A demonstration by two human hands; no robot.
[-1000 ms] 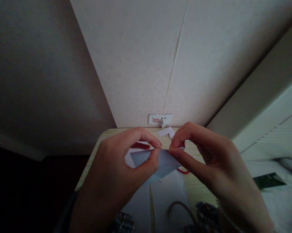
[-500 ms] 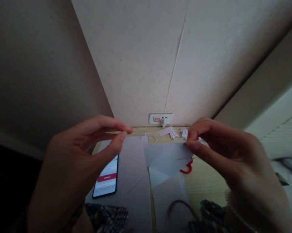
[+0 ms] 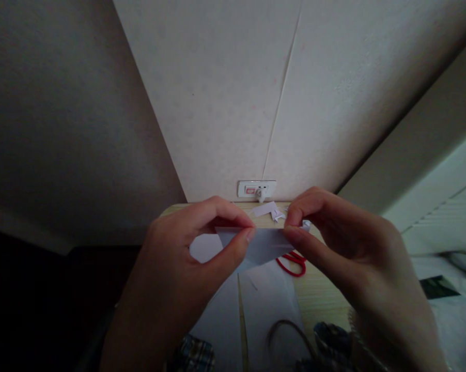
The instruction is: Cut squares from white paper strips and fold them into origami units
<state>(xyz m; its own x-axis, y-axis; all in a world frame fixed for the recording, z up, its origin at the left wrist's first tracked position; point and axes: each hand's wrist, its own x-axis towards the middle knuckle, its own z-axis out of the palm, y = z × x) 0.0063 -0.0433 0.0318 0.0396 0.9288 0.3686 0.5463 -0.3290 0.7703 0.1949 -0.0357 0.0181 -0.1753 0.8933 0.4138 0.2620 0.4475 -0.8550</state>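
A small white sheet of paper (image 3: 267,245) is held up above the table, its top edge nearly level. My left hand (image 3: 207,243) pinches that top edge between thumb and index finger, left of its middle. At the right end, my right hand (image 3: 329,243) grips the paper the same way. Behind and below it, the red handles of a pair of scissors (image 3: 301,267) show in part; the blades are hidden.
White paper sheets (image 3: 269,305) lie on the wooden table (image 3: 318,299). Paper scraps (image 3: 267,208) lie at the back, below a wall socket (image 3: 257,189) with a plug in it. A dark curved strand (image 3: 291,323) crosses the near sheet.
My left hand has moved right and closed on the paper's top edge. The paper has tilted and looks flatter. The phone on the left is now hidden behind my left hand.
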